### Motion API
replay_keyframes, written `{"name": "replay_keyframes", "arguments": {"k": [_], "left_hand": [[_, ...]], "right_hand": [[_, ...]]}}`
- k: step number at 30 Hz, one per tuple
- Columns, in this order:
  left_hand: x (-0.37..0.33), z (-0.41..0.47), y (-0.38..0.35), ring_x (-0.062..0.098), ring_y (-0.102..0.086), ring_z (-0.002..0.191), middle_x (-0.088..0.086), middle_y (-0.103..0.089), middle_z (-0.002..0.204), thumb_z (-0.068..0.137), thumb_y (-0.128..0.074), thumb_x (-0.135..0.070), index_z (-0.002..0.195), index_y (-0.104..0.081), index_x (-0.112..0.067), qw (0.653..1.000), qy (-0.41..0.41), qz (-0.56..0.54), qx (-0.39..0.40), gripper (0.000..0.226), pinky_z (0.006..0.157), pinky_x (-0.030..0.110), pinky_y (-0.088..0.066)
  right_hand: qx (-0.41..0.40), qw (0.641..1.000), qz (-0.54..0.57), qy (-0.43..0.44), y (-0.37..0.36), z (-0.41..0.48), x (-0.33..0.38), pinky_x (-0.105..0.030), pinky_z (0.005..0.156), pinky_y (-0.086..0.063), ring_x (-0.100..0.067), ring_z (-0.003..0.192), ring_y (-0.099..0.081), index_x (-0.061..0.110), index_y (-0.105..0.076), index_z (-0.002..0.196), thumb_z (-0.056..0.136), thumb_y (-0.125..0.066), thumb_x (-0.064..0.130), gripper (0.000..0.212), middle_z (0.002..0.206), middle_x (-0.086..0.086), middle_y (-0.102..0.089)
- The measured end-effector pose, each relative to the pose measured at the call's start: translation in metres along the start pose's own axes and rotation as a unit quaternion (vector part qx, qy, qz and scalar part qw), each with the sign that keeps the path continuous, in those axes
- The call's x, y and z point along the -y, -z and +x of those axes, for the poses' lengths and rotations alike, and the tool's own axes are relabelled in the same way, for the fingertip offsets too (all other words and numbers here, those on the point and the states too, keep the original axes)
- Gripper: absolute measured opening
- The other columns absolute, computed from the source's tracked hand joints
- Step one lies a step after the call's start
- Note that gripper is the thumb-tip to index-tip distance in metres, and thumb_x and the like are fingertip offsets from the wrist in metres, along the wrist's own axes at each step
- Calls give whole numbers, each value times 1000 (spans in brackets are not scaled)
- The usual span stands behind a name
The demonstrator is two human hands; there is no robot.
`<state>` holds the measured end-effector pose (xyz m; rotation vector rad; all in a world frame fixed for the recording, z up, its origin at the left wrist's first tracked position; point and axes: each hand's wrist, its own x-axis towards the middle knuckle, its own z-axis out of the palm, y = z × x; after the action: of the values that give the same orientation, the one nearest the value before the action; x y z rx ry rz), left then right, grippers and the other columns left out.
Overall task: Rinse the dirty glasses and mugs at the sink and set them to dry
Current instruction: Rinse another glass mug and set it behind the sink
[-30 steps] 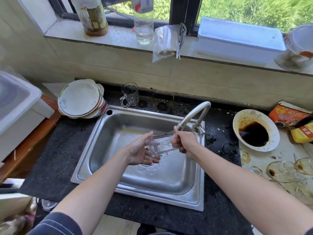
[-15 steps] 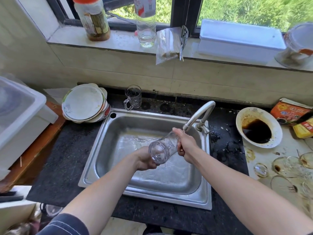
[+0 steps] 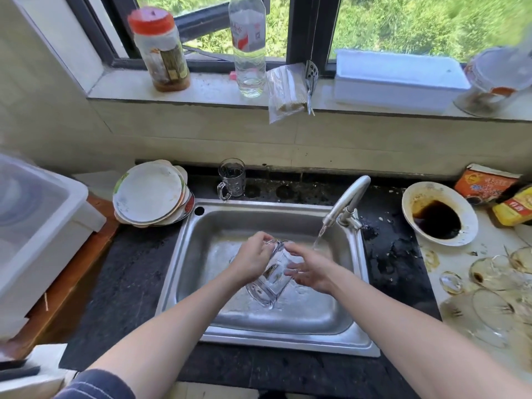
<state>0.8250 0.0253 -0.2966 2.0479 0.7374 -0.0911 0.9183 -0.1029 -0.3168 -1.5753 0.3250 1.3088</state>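
Note:
Over the steel sink (image 3: 184,272) my left hand (image 3: 252,262) grips the far end of a clear glass mug (image 3: 272,279). The mug is tilted, its thick base pointing down toward me. My right hand (image 3: 312,270) lies against the mug's right side with fingers spread and nearly straight. Water runs in a thin stream from the faucet (image 3: 347,198), falling just right of both hands. Another glass mug (image 3: 232,178) stands upright on the dark counter behind the sink. Several stained glasses (image 3: 495,286) lie on the counter at the right.
A stack of plates (image 3: 149,194) leans at the sink's back left corner. A white bowl of dark sauce (image 3: 437,216) and packets sit at the right. A white bin (image 3: 37,223) stands at left. Bottles and a white box line the windowsill.
The mug has passed from my right hand's grip to my left, and tipped base-down, left of the stream. My right hand has opened against its side.

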Motion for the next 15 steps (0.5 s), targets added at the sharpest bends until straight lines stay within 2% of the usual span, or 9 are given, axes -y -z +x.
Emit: {"name": "replay_keyframes", "arguments": {"k": [3, 5, 8, 11, 15], "left_hand": [[-5, 5, 23, 11, -48, 60, 5, -56, 76, 95, -53, -16, 105, -60, -6, 993, 45, -88, 62, 16, 50, 22, -35], [-10, 8, 37, 13, -48, 55, 8, -57, 68, 94, -52, -17, 97, -62, -7, 984, 84, -79, 138, 15, 47, 23, -34], [-7, 12, 46, 16, -56, 61, 9, -62, 69, 91, -45, -14, 92, -63, -7, 966, 120, -77, 216, 20, 55, 25, -43], [-1, 15, 44, 14, -56, 60, 4, -59, 63, 91, -41, -13, 79, -59, -8, 956, 120, -160, 216, 22, 60, 28, -44], [11, 22, 40, 13, -46, 60, 1, -48, 63, 99, -44, -26, 69, -50, -14, 975, 58, -127, 171, 33, 56, 25, -39]], "right_hand": [[-24, 998, -12, 52, -7, -2, 0, -21, 46, -40, -16, 60, -61, 9, -59, 123, 75, -81, 38, 60, 96, -12, -60], [-72, 988, -72, 116, -7, -4, 4, -24, 52, -42, -18, 75, -61, 8, -52, 129, 66, -88, 37, 78, 102, -10, -63], [-117, 938, -230, 231, -9, -15, 14, -26, 77, -44, -16, 99, -57, 13, -43, 141, 61, -91, 33, 96, 123, -9, -60], [-103, 894, -309, 309, -15, -23, 23, -20, 84, -40, -12, 107, -53, 14, -33, 148, 63, -91, 26, 104, 129, -6, -55], [-76, 882, -342, 314, -11, -19, 29, -22, 96, -42, -11, 122, -49, 20, -26, 152, 67, -89, 18, 105, 137, 1, -49]]}}
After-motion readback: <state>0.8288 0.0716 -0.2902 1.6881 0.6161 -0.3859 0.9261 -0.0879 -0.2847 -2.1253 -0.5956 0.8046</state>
